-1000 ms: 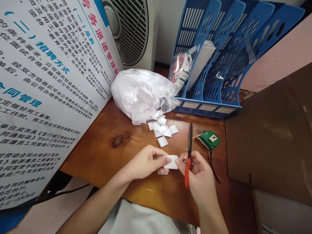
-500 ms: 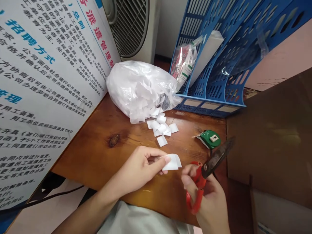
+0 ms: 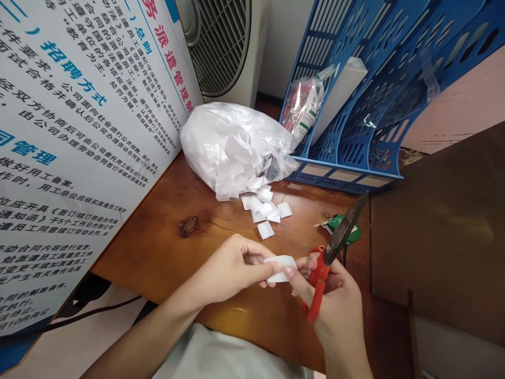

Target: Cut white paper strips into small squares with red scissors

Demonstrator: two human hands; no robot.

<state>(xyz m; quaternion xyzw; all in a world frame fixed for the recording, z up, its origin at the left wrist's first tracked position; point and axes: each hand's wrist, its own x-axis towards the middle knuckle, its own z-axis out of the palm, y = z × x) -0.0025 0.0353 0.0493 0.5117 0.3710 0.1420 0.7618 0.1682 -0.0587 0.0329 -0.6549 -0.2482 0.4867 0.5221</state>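
Observation:
My left hand (image 3: 232, 266) pinches a small white paper slip (image 3: 281, 265) over the wooden desk (image 3: 169, 247). My right hand (image 3: 329, 300) grips red-handled scissors (image 3: 331, 252), blades closed and pointing up to the right. A right fingertip also touches the slip's right edge. Beyond the hands lie several loose white paper pieces (image 3: 266, 210), spilled from a clear plastic bag (image 3: 232, 147) full of the same pieces.
A large printed board (image 3: 79, 131) leans along the left. A fan (image 3: 224, 47) stands at the back. Blue file racks (image 3: 355, 105) hold packets. A green tape measure (image 3: 340, 231) lies behind the scissors. A brown cardboard sheet (image 3: 442, 226) covers the right side.
My right hand has come back toward the slip and now touches it. The scissors have swung from tilted far right to a steeper angle, hiding part of the tape measure.

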